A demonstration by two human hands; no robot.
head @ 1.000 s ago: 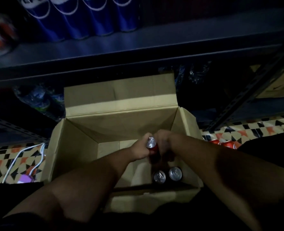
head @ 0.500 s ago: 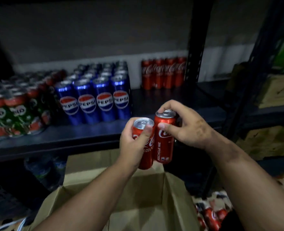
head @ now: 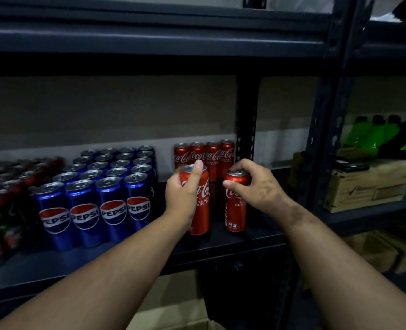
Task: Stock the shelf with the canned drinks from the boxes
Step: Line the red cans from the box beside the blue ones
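Note:
My left hand point(head: 184, 194) grips a red Coca-Cola can point(head: 200, 210) around its side, thumb up near the rim. My right hand point(head: 256, 186) holds a second red Coca-Cola can point(head: 235, 210) from above by its top. Both cans stand upright, low over or on the dark shelf board point(head: 221, 241), a small gap between them. Behind them a row of red Coca-Cola cans point(head: 204, 154) lines the back of the shelf. The cardboard box point(head: 173, 313) shows only as a tan strip below the shelf.
Several rows of blue Pepsi cans point(head: 102, 186) fill the shelf left of my hands, with green and red cans point(head: 1, 198) further left. A black upright post point(head: 246, 129) stands just right of the Coca-Cola row. Cardboard cartons point(head: 368, 186) sit on the neighbouring rack.
Both hands lifted a red can each out of the box, raised them to shelf height, then moved forward and apart onto the shelf in front of the red row.

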